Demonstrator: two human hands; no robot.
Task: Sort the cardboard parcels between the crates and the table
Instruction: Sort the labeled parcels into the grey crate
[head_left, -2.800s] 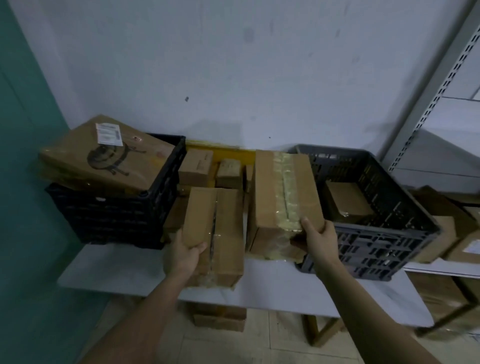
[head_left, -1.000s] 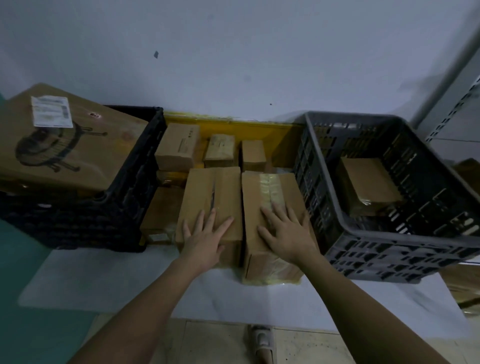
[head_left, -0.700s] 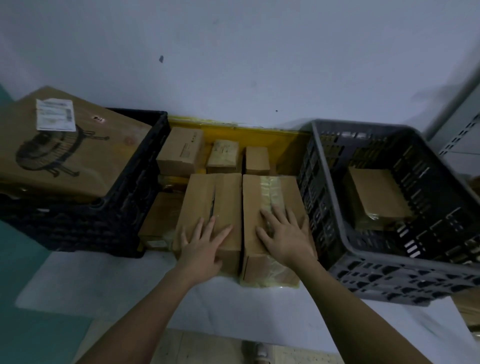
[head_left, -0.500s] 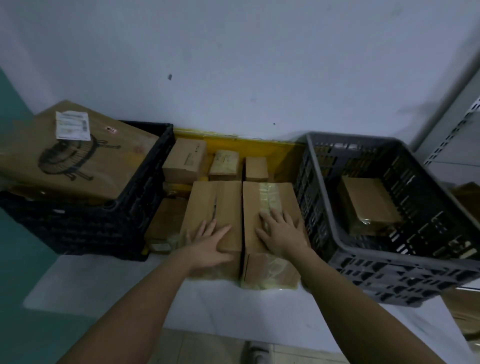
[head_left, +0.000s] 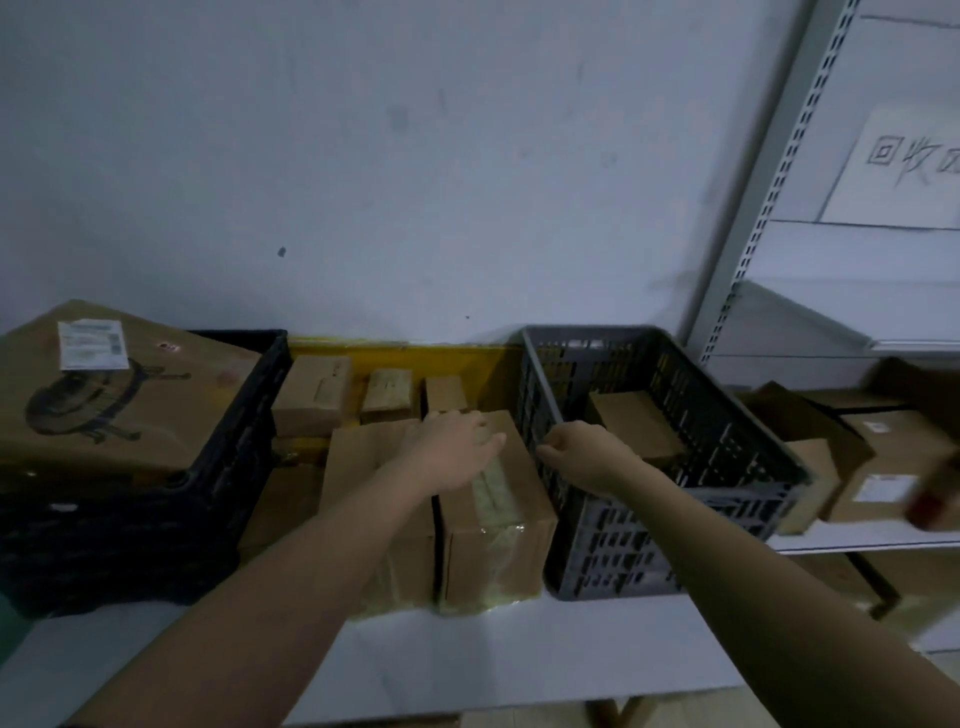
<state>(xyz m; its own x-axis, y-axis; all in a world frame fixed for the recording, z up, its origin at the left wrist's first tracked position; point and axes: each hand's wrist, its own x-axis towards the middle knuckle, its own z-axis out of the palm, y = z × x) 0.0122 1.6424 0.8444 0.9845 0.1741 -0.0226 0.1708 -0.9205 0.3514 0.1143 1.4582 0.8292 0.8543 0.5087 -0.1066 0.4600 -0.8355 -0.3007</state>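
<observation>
The left hand (head_left: 451, 451) lay flat, fingers spread, across the tops of the two long parcels, mostly on the taped parcel (head_left: 493, 512), its far fingers reaching toward that parcel's back edge. That looked like a steadying press, keeping the pair squared against each other. The right hand (head_left: 582, 451) hung at the near-left rim of the grey crate (head_left: 670, 545) with its fingers loosely curled; the dim, smeared view left it unclear whether it touched the rim, and it seemed to hold nothing.

Taking the grey crate as the landmark: the taped parcel stood touching the crate's left wall, and the plain parcel (head_left: 374, 499) stood just left of that, both on the desk (head_left: 519, 654). Packed side by side, they used the gap between the crates fully. Behind them, left of the crate's far corner, sat three small parcels (head_left: 387, 397) in a row along a yellow board (head_left: 457, 358) by the wall. Inside the crate lay one brown parcel (head_left: 636, 428), probably already sorted. Far to the crate's left, a black crate (head_left: 171, 530) carried a large flat carton (head_left: 114, 395) tilted across its top, too wide to drop in. To the crate's right, a shelf (head_left: 852, 540) held more boxes.
</observation>
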